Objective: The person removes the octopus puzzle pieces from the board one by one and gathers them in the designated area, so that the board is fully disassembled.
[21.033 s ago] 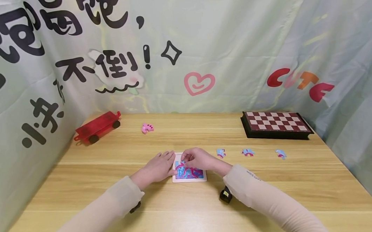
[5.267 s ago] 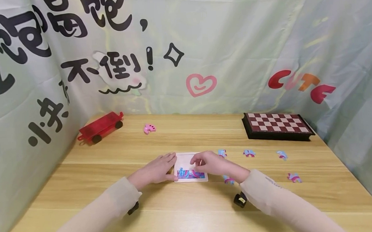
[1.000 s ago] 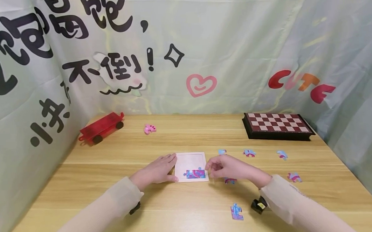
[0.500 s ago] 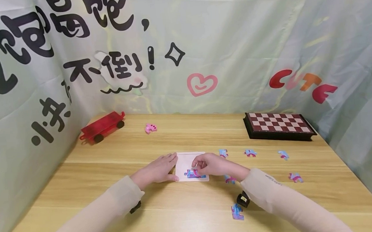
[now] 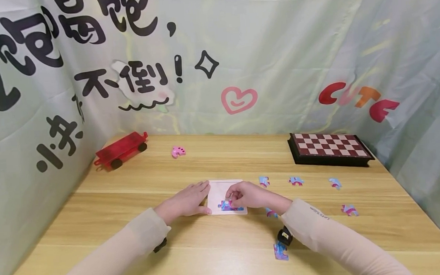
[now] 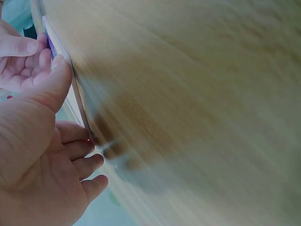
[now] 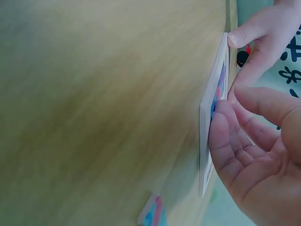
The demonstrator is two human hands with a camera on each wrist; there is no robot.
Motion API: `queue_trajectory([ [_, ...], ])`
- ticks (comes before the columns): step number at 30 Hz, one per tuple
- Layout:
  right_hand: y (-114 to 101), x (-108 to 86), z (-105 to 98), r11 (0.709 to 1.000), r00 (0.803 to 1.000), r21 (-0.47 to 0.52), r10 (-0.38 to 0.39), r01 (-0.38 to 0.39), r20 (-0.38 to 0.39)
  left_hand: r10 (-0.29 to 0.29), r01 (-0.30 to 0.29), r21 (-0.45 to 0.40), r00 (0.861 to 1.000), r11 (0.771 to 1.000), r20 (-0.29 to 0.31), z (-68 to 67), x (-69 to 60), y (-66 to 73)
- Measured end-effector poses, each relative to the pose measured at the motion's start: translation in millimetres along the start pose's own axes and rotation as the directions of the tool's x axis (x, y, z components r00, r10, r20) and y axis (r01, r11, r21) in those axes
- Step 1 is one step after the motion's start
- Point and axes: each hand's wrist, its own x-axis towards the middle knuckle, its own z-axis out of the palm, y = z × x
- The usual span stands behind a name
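A white puzzle tray [image 5: 216, 189] lies before the person, with a few joined blue-and-pink puzzle pieces [image 5: 224, 205] along its lower right. The left hand [image 5: 186, 200] rests against the tray's left edge, fingers extended and thumb at the near corner; its wrist view shows the thumb on the tray's edge [image 6: 79, 96]. Over the tray, the right hand [image 5: 250, 194] has bent fingers at the pieces. In the right wrist view, these fingertips touch down inside the tray rim [image 7: 205, 125]; whether they pinch a piece is hidden.
Several loose puzzle pieces lie to the right, including one at the back [image 5: 296, 181], one farther right [image 5: 349, 210] and a near one [image 5: 281, 253]. Farther back are a red toy wagon [image 5: 123, 151], a pink spotted piece [image 5: 178, 152] and a chessboard case [image 5: 329, 149].
Over the longer span, pieces left the tray and loose ones gathered to the right. Within the last second, the right hand moved left from the tray's right edge onto the joined pieces. The left hand stayed.
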Motion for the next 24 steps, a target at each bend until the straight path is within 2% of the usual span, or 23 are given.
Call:
queue_trajectory([
  [13, -5.2, -0.1, 3.0, 0.996, 0.999, -0.075, 0.044, -0.045, -0.018, 0.000, 0.000, -0.007, 1.000, 1.000, 0.006, 0.6, -1.3, -0.9],
  [24, -4.6, -0.5, 2.3, 0.997, 0.998, -0.049, 0.060, -0.061, -0.029, -0.006, 0.006, -0.009, 1.000, 1.000, 0.006, 0.2, -0.8, -0.9],
])
